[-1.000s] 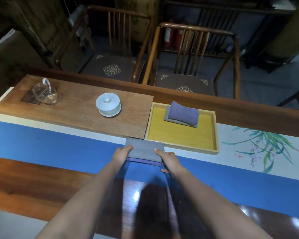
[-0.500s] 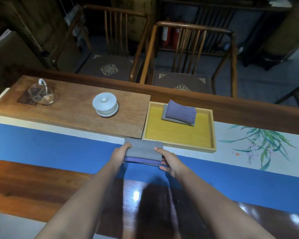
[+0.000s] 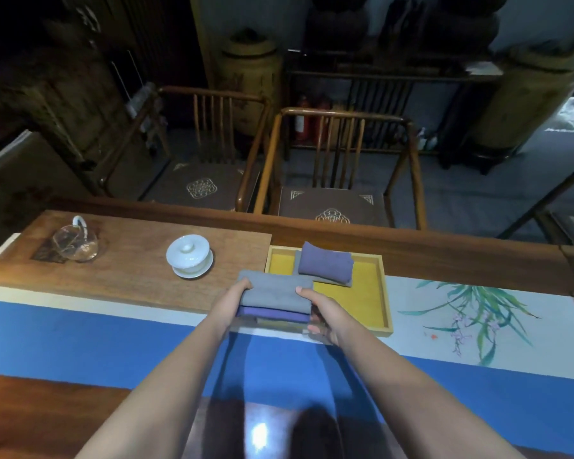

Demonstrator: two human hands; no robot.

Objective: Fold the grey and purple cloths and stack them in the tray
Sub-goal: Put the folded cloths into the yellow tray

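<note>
Both our hands, left hand [image 3: 234, 301] and right hand [image 3: 323, 313], pinch the folded grey-over-purple bundle [image 3: 274, 298] by its ends above the yellow tray [image 3: 386, 304], near one folded pair [image 3: 325, 266] already inside, so we judge only setting down remains; no readable writing shows.

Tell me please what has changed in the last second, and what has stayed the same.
Both hands, left hand and right hand, have carried the folded grey and purple cloth away from the person, off the blue runner and over the near left corner of the yellow tray. Neither hand let go. The folded cloth in the tray, the white lidded cup and the glass pitcher stayed put.
</note>
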